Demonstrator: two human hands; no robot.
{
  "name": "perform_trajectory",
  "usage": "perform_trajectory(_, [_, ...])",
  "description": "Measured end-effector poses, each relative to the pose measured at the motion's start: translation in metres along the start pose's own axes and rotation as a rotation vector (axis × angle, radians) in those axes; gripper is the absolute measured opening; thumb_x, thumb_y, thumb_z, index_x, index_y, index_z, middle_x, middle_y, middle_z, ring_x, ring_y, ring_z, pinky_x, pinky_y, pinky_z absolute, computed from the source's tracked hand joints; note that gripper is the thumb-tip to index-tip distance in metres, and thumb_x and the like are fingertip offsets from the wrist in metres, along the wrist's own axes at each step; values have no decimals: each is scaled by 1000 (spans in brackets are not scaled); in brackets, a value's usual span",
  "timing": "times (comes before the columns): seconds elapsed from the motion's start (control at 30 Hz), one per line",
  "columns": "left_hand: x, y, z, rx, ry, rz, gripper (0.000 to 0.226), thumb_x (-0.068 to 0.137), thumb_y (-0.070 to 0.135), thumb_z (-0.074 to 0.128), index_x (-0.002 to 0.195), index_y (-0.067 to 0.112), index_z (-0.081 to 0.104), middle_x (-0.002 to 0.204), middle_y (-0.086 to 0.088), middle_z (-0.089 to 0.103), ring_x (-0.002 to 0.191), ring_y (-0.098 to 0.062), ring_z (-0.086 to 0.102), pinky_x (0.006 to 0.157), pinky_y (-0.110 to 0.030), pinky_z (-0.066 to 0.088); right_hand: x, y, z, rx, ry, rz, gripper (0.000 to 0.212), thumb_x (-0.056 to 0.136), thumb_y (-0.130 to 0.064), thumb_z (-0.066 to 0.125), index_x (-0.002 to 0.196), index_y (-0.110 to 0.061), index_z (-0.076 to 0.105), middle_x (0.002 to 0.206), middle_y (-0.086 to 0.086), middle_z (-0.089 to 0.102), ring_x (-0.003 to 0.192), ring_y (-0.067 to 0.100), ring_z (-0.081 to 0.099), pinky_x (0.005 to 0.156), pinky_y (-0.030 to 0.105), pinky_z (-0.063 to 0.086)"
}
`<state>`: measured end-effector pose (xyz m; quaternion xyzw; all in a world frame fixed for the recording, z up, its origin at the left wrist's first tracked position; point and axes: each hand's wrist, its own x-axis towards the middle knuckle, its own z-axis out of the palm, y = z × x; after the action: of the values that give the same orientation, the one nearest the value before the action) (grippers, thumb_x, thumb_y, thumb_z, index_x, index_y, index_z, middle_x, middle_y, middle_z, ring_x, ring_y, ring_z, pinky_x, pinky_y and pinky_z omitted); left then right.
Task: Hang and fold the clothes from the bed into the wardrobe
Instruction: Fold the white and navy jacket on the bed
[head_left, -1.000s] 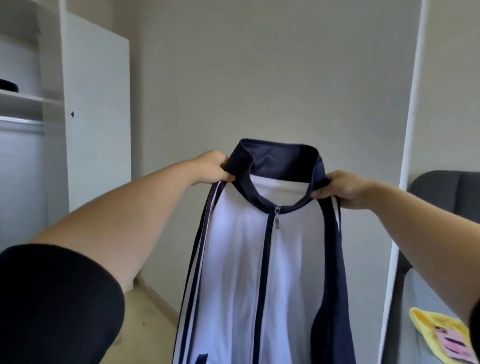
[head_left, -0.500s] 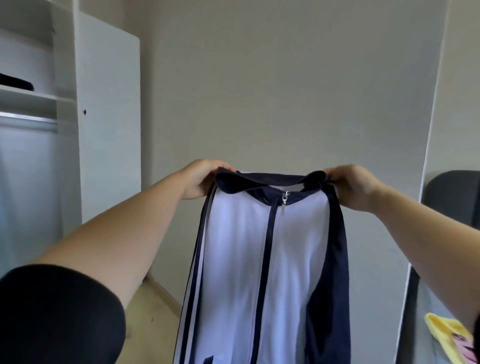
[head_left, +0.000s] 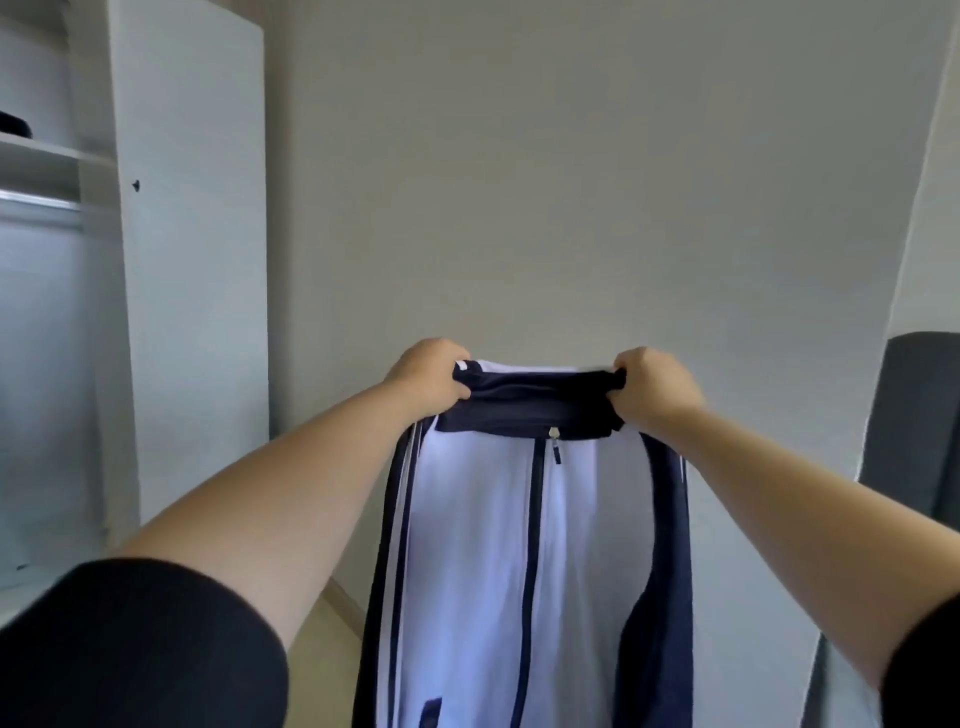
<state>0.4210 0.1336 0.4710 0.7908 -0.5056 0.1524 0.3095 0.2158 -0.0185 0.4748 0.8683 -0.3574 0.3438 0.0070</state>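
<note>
A white zip-up jacket (head_left: 478, 561) with a navy collar, navy zip and navy side stripes hangs in front of me, held up by its collar. My left hand (head_left: 428, 375) grips the collar's left end. At the collar's right end my right hand (head_left: 652, 387) grips the fabric too. The collar is stretched flat and taut between both hands, and the zip pull sits just under it. The jacket's hem runs out of view below. The white wardrobe (head_left: 182, 249) stands at the left with its door open.
Inside the wardrobe a shelf (head_left: 47, 156) carries a dark item, with a hanging rail (head_left: 36, 200) beneath it. A dark grey headboard (head_left: 914, 426) shows at the right edge. A plain wall fills the middle, with pale floor below.
The upright collar has been pulled flat and stretched wide between my hands. Both hands moved apart and lower in view. The yellow item at lower right is no longer in view.
</note>
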Motion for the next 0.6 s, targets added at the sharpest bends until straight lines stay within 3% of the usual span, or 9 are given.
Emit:
perform_trajectory(0.07, [7,-9,20,-100,161,-151,14,82,21,70,80,15,57,82,-1,58,85,-28,56,68,-31,43,10,4,28,146,24,42,8,79,-3,54,85,-9,54,84,7,50,75,29,49,61,28,34])
perform_trajectory(0.17, [21,-31,59,-268,42,-280,12,86,22,65,84,14,56,89,-2,59,87,-25,56,73,-29,43,17,15,75,208,-161,75,17,85,1,47,98,-7,51,88,9,49,81,28,47,64,28,33])
perform_trajectory(0.3, [39,-65,97,-384,-90,-186,13,85,20,68,90,12,58,84,1,60,77,-16,55,65,-25,40,35,31,116,526,-223,260,30,80,11,40,89,-13,57,73,7,53,68,25,51,53,25,39])
perform_trajectory(0.4, [48,-89,118,-493,-162,-164,18,71,25,81,74,24,64,64,17,63,59,3,58,54,-12,44,47,36,145,776,-355,343,23,86,2,50,74,-14,62,72,8,61,64,22,57,56,26,48])
perform_trajectory(0.47, [48,-105,132,-463,-256,-185,23,61,25,87,71,27,66,64,20,65,60,7,59,54,-9,44,48,35,165,759,-460,349,19,89,-18,63,70,-15,65,67,4,66,59,17,61,52,22,49])
perform_trajectory(0.53, [47,-121,145,-383,-330,-219,29,56,25,89,76,24,67,73,11,67,66,-4,62,59,-18,47,50,33,181,717,-596,345,23,81,-36,72,73,-14,69,68,1,70,61,15,65,58,24,51])
perform_trajectory(0.6, [44,-136,151,-293,-356,-261,34,55,27,89,77,15,67,75,2,66,68,-14,61,63,-28,48,54,29,195,527,-697,269,25,73,-37,79,78,-13,71,72,0,70,66,14,64,63,24,49])
